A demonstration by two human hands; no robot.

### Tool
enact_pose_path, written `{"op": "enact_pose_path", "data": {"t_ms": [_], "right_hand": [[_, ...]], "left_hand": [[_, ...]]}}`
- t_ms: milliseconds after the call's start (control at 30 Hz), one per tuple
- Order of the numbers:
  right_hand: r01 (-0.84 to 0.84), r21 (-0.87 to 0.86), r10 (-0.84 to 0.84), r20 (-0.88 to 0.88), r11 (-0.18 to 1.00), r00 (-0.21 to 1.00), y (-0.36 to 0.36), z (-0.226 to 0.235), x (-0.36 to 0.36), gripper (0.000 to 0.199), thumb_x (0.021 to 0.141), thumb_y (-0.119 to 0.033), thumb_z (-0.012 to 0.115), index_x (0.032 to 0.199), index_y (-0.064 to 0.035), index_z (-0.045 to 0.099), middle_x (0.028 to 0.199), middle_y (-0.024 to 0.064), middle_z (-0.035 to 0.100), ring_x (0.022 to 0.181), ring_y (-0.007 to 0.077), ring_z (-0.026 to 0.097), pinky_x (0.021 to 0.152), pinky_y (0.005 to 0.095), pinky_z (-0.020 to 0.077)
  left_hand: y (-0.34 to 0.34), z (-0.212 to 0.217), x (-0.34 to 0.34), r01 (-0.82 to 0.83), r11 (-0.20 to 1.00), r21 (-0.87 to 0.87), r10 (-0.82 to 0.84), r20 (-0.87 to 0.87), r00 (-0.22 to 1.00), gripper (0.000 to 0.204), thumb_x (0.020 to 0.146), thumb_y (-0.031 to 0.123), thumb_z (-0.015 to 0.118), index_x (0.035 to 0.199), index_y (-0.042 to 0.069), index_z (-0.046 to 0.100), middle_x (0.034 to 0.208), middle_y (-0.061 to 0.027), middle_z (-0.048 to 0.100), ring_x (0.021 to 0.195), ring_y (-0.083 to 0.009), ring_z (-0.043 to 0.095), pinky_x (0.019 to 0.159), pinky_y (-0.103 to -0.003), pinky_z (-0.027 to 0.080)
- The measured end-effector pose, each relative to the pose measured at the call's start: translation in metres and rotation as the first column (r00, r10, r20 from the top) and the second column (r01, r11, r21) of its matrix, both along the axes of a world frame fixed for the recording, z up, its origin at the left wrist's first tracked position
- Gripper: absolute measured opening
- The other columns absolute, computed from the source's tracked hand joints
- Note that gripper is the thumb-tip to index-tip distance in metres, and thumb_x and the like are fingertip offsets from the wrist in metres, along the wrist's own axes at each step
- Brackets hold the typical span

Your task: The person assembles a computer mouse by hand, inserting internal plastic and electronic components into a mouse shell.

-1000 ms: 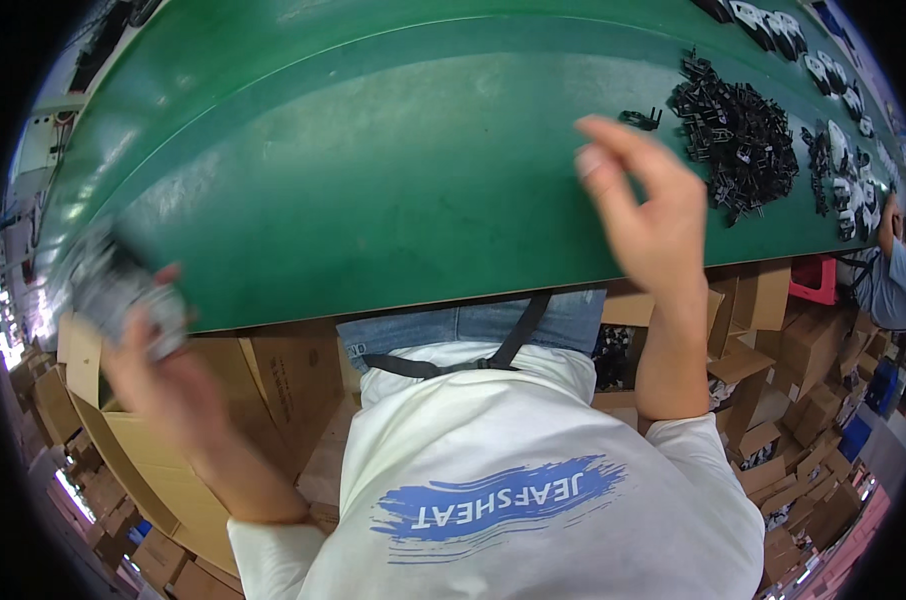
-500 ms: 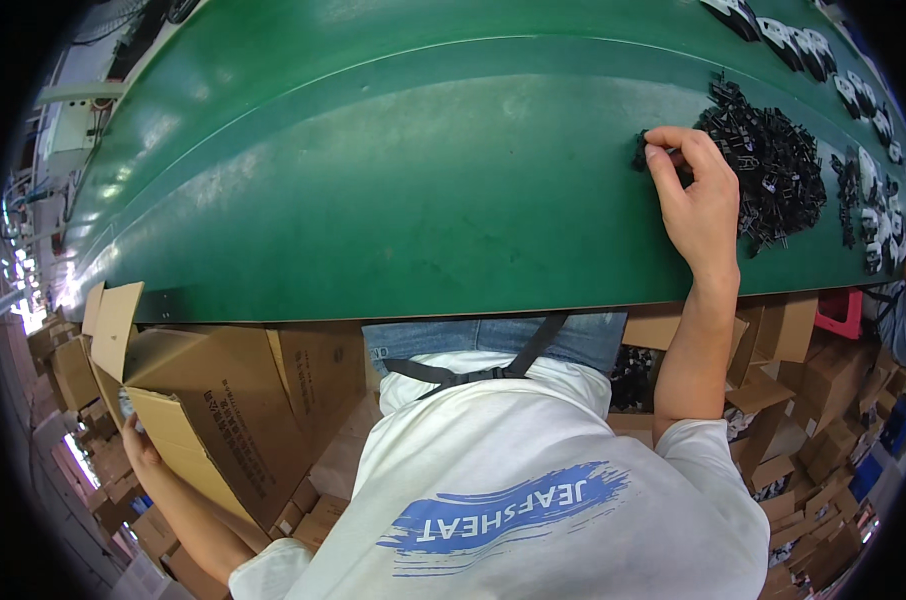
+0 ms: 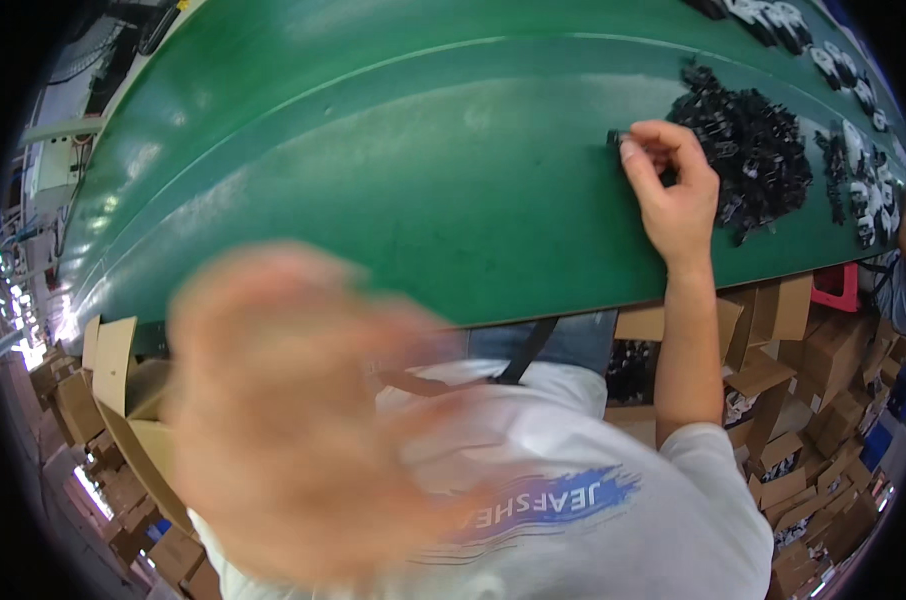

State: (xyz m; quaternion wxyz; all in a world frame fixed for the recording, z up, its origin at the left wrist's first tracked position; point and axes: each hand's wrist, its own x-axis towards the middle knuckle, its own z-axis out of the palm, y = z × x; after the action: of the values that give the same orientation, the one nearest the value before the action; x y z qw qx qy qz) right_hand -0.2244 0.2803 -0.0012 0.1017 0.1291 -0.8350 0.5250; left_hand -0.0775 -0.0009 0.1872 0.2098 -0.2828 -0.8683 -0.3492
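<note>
Small black part: dark plastic piece, shape too small to tell, pinched at the fingertips of the right hand, low over the green tabletop. Pile of black parts: loose heap of similar dark pieces, lying on the tabletop just right of that hand.

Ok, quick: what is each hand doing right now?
Left hand: motion-blurred close to the camera, fingers spread open, nothing seen in it.
Right hand: fingertips pinched on a small black part beside the pile of black parts on the green belt.
</note>
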Motion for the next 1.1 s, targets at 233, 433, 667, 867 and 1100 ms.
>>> {"op": "enact_pose_path", "data": {"t_ms": [233,433,667,867,1100], "right_hand": [[-0.087,-0.069,0.090,0.045,0.994,0.995,-0.015,0.000,-0.004,0.027,0.093,-0.008,0.078,0.120,-0.0054,0.075,0.101,0.0039,0.080,0.085,0.0114,0.074,0.077,0.0265,0.0556],[-0.084,-0.021,0.084,0.019,0.996,0.996,-0.007,0.005,-0.008,0.027,0.093,-0.007,0.077,0.119,-0.0051,0.076,0.101,0.0054,0.081,0.083,0.0130,0.075,0.075,0.0274,0.0570],[-0.143,-0.036,0.143,0.003,0.989,0.990,-0.009,0.008,-0.014,0.018,0.090,0.001,0.078,0.108,-0.0027,0.078,0.097,0.0069,0.078,0.079,0.0145,0.072,0.072,0.0282,0.0564],[0.154,0.033,-0.142,-0.236,0.987,0.961,-0.028,-0.014,-0.009,0.016,0.088,0.003,0.079,0.102,-0.0004,0.073,0.095,0.0088,0.074,0.078,0.0171,0.069,0.069,0.0299,0.0557],[-0.170,0.005,0.170,-0.070,0.985,0.983,-0.018,0.006,-0.018,0.012,0.088,0.000,0.077,0.099,-0.0026,0.071,0.097,0.0097,0.075,0.076,0.0221,0.076,0.069,0.0338,0.0605]], "left_hand": [[0.051,0.035,-0.011,0.239,0.956,0.169,-0.274,0.228,0.934,0.019,0.092,0.015,0.066,0.099,0.007,0.082,0.097,-0.0066,0.078,0.104,-0.0117,0.068,0.110,-0.032,0.046],[0.073,0.035,-0.032,0.397,0.907,0.144,-0.417,0.162,0.894,0.022,0.088,0.015,0.069,0.104,0.013,0.085,0.106,0.0047,0.083,0.118,0.0154,0.062,0.114,-0.009,0.034],[0.211,-0.024,-0.096,0.210,0.477,0.853,0.292,-0.379,0.878,0.036,0.085,0.023,0.076,0.053,0.008,0.071,0.063,-0.0062,0.073,0.066,-0.0336,0.074,0.060,-0.034,0.065],[0.201,-0.063,-0.201,0.512,0.859,-0.025,-0.510,-0.137,0.849,0.016,0.069,0.027,0.073,0.063,0.013,0.068,0.062,-0.0044,0.059,0.070,-0.0328,0.068,0.072,-0.050,0.059],[0.185,-0.186,-0.438,-0.099,0.978,-0.182,0.074,-0.142,0.987,0.050,0.099,0.031,0.064,0.148,0.022,0.066,0.150,-0.0187,0.063,0.138,-0.0387,0.059,0.112,-0.054,0.050]]}}
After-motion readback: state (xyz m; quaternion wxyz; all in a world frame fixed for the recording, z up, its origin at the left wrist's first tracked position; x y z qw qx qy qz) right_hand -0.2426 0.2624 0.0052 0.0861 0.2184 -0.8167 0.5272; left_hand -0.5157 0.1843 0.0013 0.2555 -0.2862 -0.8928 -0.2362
